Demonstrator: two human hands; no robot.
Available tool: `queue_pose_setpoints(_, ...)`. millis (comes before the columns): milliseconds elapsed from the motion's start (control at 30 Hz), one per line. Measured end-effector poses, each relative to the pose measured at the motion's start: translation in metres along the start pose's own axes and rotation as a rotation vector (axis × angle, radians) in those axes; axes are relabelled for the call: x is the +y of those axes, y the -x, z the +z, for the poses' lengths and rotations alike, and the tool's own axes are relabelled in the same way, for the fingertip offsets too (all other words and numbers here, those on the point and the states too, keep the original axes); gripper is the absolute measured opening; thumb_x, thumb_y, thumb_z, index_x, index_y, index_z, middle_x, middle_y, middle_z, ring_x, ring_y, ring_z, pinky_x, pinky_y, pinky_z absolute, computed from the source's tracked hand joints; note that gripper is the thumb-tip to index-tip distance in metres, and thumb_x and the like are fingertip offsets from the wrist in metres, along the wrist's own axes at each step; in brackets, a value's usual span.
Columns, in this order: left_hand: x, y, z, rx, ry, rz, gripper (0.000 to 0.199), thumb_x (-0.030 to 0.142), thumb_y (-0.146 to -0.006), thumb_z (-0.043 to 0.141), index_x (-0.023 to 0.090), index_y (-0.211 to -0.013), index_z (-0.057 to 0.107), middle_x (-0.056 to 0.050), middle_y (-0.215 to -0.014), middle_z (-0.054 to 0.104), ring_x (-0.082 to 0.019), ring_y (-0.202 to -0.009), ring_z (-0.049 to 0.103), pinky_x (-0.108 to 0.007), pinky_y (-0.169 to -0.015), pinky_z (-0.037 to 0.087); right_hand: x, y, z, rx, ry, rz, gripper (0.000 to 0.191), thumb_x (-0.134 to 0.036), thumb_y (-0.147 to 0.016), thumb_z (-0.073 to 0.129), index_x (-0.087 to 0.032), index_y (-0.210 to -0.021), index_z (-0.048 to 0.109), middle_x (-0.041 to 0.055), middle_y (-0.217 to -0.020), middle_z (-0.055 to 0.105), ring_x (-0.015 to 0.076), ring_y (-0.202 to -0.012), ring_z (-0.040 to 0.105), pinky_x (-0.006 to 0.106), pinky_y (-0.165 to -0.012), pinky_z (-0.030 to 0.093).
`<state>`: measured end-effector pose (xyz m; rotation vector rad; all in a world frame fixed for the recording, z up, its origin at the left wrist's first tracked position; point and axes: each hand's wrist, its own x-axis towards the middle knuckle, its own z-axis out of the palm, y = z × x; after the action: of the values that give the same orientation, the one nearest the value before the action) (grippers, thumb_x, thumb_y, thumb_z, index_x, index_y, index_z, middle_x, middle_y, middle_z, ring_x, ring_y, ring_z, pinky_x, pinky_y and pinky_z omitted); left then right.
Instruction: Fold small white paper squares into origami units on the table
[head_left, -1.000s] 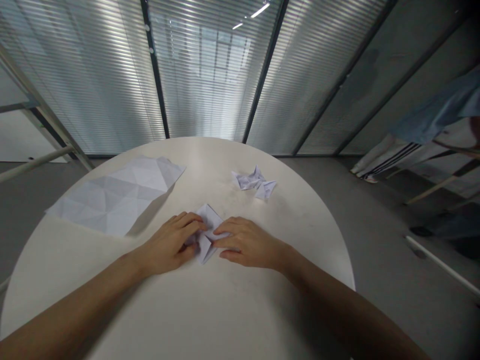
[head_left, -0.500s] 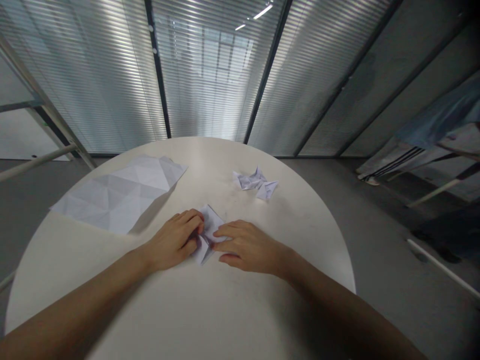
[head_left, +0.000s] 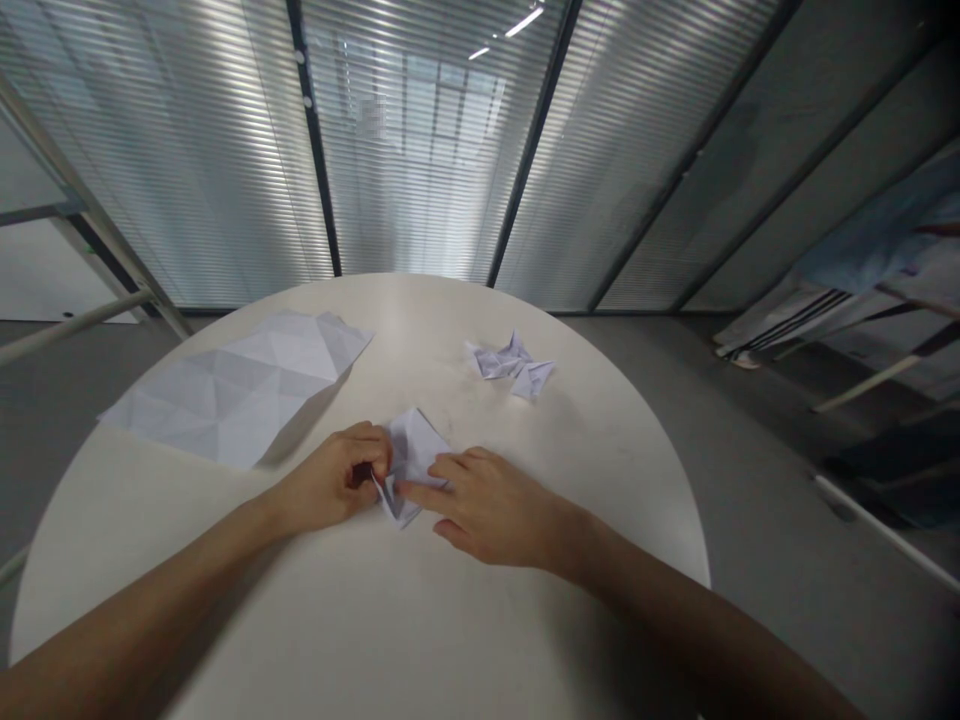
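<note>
A small folded white paper [head_left: 417, 445] lies on the table in front of me, with one flap raised at its lower left. My left hand [head_left: 334, 480] pinches the paper's left edge between thumb and curled fingers. From the other side my right hand [head_left: 499, 505] rests on the paper, fingers stretched out and apart. Its index fingertip presses into the fold beside the raised flap. Part of the paper's left edge is hidden behind the left fingers.
The round white table [head_left: 465, 620] carries a large creased paper sheet [head_left: 232, 390] at the left and a folded paper piece with pointed corners [head_left: 514, 365] at the back right. Glass panels with blinds [head_left: 420, 150] stand behind. A person in striped trousers [head_left: 787, 320] is at the far right.
My left hand has moved slightly left, drawing the lower-left flap with it and uncovering more paper. My right index finger has slid left into the fold.
</note>
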<state>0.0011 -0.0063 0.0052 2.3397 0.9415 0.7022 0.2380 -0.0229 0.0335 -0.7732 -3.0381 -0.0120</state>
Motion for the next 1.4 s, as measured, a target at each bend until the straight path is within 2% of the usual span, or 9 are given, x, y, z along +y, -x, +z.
queue_pose_setpoints(233,0.003,0.003,-0.004,-0.044,0.069,-0.050,0.011,0.005,-0.069,0.049,0.017,-0.068,0.049,-0.003,-0.084,0.055,-0.013,-0.074,0.051,-0.021,-0.055,0.038,-0.009,-0.002,0.001,-0.013,0.086,0.014,0.036,-0.024,-0.082,0.057,-0.025,-0.119,0.053,0.0082,-0.098,0.057,0.0241,-0.092,0.054,0.036,-0.074,0.042)
queue_pose_setpoints(400,0.011,0.002,-0.003,-0.006,-0.060,-0.111,0.018,0.017,-0.078,0.055,0.019,-0.095,0.050,-0.003,-0.094,0.053,-0.013,-0.077,0.053,-0.025,-0.067,0.046,-0.004,-0.001,0.000,-0.032,0.035,-0.008,0.026,-0.021,-0.083,0.056,-0.023,-0.109,0.058,0.0081,-0.100,0.058,0.0237,-0.097,0.054,0.036,-0.078,0.043)
queue_pose_setpoints(533,0.010,0.000,-0.003,-0.045,-0.169,0.001,0.016,0.024,-0.084,0.056,0.020,-0.100,0.056,-0.007,-0.105,0.054,-0.017,-0.092,0.054,-0.030,-0.082,0.046,0.007,0.002,0.000,-0.015,-0.070,-0.018,0.023,-0.021,-0.085,0.056,-0.021,-0.108,0.061,0.0073,-0.105,0.061,0.0215,-0.102,0.055,0.036,-0.086,0.042)
queue_pose_setpoints(633,0.006,0.002,-0.004,-0.117,-0.219,0.105,0.017,0.026,-0.089,0.051,0.023,-0.097,0.065,-0.007,-0.109,0.056,-0.018,-0.097,0.054,-0.032,-0.086,0.044,0.020,0.002,0.004,0.035,-0.107,0.012,0.021,-0.025,-0.086,0.057,-0.020,-0.105,0.063,0.0069,-0.110,0.063,0.0198,-0.101,0.058,0.034,-0.088,0.043)
queue_pose_setpoints(733,0.006,0.004,-0.004,-0.154,-0.283,0.163,0.022,0.035,-0.087,0.055,0.025,-0.102,0.067,-0.007,-0.111,0.059,-0.021,-0.099,0.054,-0.037,-0.089,0.043,0.032,0.002,0.010,0.095,-0.057,0.016,0.020,-0.026,-0.089,0.056,-0.018,-0.106,0.063,0.0071,-0.110,0.065,0.0194,-0.100,0.060,0.033,-0.088,0.043)
queue_pose_setpoints(867,0.008,0.005,-0.001,-0.167,-0.337,0.165,0.032,0.046,-0.083,0.059,0.025,-0.107,0.066,-0.007,-0.113,0.060,-0.024,-0.101,0.053,-0.040,-0.090,0.042,0.038,0.001,0.014,0.099,0.049,-0.075,0.021,-0.020,-0.092,0.051,-0.017,-0.111,0.059,0.0072,-0.099,0.069,0.0182,-0.094,0.061,0.032,-0.083,0.043)
queue_pose_setpoints(1200,0.006,0.004,-0.001,-0.176,-0.397,0.199,0.032,0.043,-0.087,0.054,0.023,-0.110,0.063,-0.005,-0.105,0.066,-0.022,-0.097,0.056,-0.038,-0.088,0.042,0.032,-0.005,0.021,0.252,0.311,-0.252,0.022,-0.011,-0.095,0.041,-0.016,-0.099,0.061,0.0031,-0.070,0.066,0.0160,-0.070,0.059,0.035,-0.083,0.041)
queue_pose_setpoints(1300,0.003,0.004,0.001,-0.152,-0.447,0.256,0.029,0.040,-0.090,0.052,0.021,-0.108,0.063,-0.005,-0.102,0.068,-0.021,-0.095,0.057,-0.037,-0.088,0.043,0.033,-0.008,0.021,0.266,0.313,-0.253,0.021,-0.012,-0.094,0.041,-0.016,-0.096,0.061,0.0021,-0.068,0.064,0.0161,-0.069,0.058,0.035,-0.084,0.041)
queue_pose_setpoints(1400,0.001,0.003,0.003,-0.091,-0.504,0.321,0.025,0.037,-0.091,0.051,0.020,-0.105,0.063,-0.006,-0.095,0.069,-0.020,-0.094,0.059,-0.035,-0.086,0.044,0.037,-0.009,0.022,0.239,0.250,-0.192,0.019,-0.014,-0.094,0.043,-0.017,-0.098,0.061,0.0042,-0.077,0.066,0.0172,-0.077,0.059,0.034,-0.084,0.042)
